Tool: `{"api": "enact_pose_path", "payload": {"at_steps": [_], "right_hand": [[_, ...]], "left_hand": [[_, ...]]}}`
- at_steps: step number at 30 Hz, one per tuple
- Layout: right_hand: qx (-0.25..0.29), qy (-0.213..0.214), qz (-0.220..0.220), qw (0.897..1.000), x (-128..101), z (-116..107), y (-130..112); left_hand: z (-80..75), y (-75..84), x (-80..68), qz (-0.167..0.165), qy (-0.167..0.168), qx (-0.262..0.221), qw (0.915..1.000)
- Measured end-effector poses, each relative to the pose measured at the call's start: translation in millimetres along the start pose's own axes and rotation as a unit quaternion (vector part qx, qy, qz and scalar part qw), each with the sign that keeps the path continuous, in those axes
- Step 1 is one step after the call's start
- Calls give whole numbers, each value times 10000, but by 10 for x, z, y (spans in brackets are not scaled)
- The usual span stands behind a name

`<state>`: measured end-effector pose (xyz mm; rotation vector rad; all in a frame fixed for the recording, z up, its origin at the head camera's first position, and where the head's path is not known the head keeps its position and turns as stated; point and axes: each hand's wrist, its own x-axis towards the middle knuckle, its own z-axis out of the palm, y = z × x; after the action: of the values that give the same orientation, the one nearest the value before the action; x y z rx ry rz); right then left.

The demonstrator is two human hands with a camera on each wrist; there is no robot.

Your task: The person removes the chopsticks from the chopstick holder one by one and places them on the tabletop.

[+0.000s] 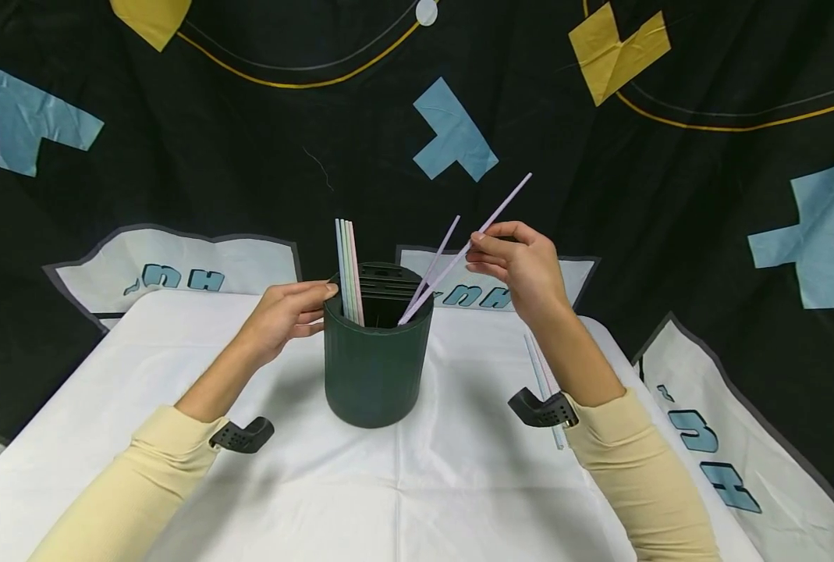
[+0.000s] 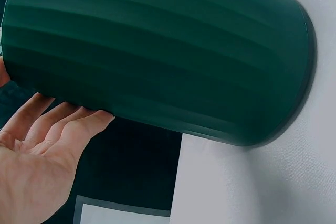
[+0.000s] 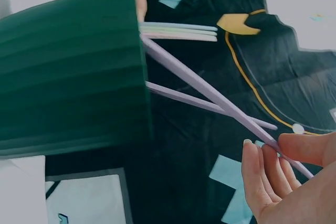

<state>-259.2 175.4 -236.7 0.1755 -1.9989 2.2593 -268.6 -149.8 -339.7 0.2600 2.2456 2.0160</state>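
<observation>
Sleeved forearms reach forward: right hand pinches the light, stiff, slippery lilac chopstick mid-shaft, while left hand steadies the heavier green holder with straight fingers.

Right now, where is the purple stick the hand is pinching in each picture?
Head view: the purple stick slants up right of center, pinched by the right hand, its lower end in the green cup.
Left wrist view: not in it; only the cup wall and the left hand.
Right wrist view: it runs diagonally from the cup to the fingertips.
Shared landmark: the green cup.
</observation>
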Motion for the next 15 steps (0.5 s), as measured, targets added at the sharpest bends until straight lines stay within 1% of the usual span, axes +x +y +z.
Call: {"api": "enact_pose_path", "payload": {"at_steps": [3,8,11,15], "right_hand": [[215,69,0,9997,0,-64,-66],[331,110,47,9994,-4,-178,-109],[179,203,160,9995,9,-240,-93],[-217,336,334,9986,39,-329,-20]], "left_hand": [[1,1,-6,38,-4,3,10000],[2,-2,-2,54,-11,18,10000],[4,-4,4,40,1,18,10000],[3,-8,8,42,5,13,10000]]}}
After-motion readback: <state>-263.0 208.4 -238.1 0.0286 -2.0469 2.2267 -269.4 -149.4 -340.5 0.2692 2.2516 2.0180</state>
